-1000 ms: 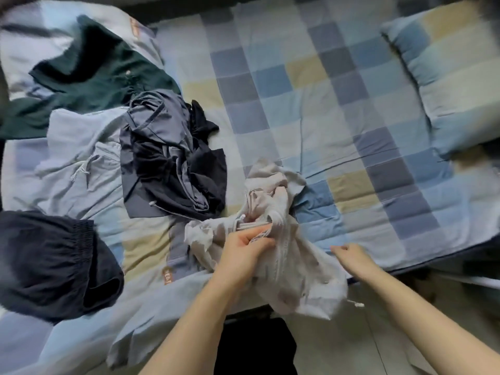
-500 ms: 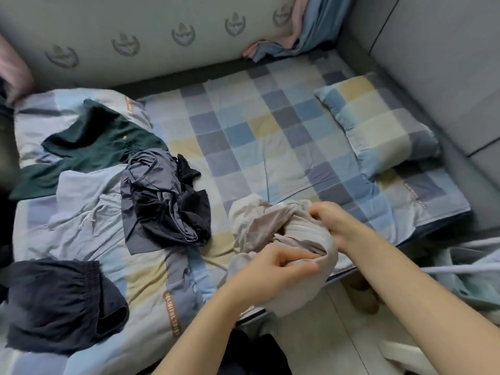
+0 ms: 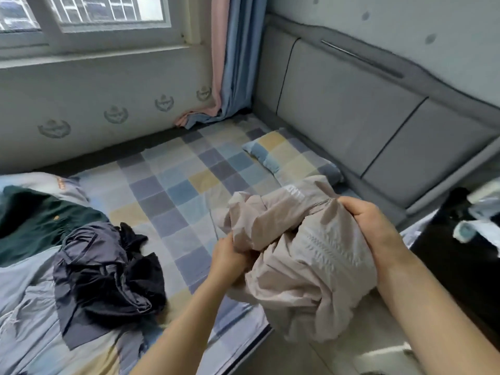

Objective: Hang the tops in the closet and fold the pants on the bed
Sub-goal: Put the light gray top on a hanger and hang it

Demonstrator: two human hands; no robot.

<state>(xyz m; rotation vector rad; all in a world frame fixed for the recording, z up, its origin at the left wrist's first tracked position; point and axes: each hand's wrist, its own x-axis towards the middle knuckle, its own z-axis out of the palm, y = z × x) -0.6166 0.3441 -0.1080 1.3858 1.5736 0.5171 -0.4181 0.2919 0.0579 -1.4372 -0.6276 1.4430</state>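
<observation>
A crumpled beige garment is lifted above the near edge of the bed. My left hand grips its left side. My right hand grips its upper right part near a gathered band. On the bed's left lie a dark navy garment, a dark green garment and a pale blue garment.
A checked pillow lies at the bed's head by the grey padded headboard. A window and pink and blue curtains stand beyond the bed. Dark things with pale items sit at the right. Floor shows below the bed edge.
The beige garment has come up off the bed, and both hands now grip it. My view has risen from the bed to take in the window, wall and headboard.
</observation>
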